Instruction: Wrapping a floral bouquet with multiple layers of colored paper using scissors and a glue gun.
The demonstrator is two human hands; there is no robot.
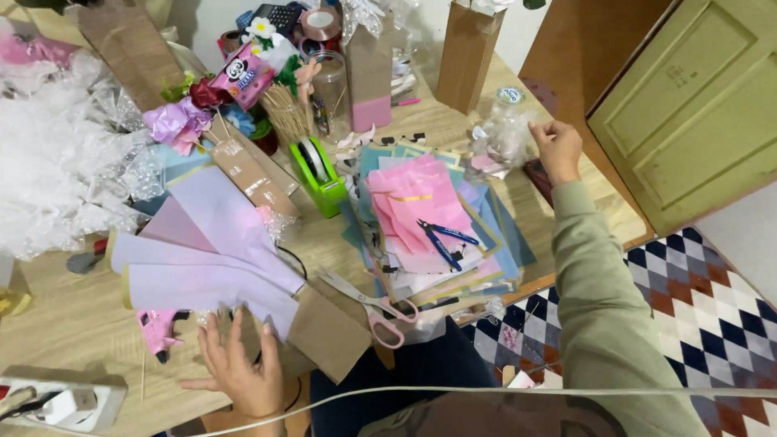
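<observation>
The right hand [557, 147] reaches out to the far right part of the tabletop [73, 324], its fingers pinched on the edge of a crinkled clear cellophane bundle [502, 139] that sits just beside the stack of coloured paper sheets [433, 222]. A pair of blue-handled pliers [443, 240] lies on top of that stack, on the pink sheets.

The left hand [239, 368] is at the near edge of the tabletop, fingers spread apart and flat, holding nothing; its fingertips touch the lower edge of the lilac wrapping paper [210, 243], which is folded around brown kraft paper [328, 332]. A pink glue gun [159, 330] lies just left of this hand, and pink-handled scissors [374, 306] lie to its right, between the kraft paper and the paper stack.

Further back stand a green tape dispenser [320, 174], a bundle of wooden skewers [287, 113] and 2 tall brown paper bags [468, 48]. White mesh and cellophane [57, 170] is heaped at the far left. A white power strip [69, 405] rests at the near left corner.
</observation>
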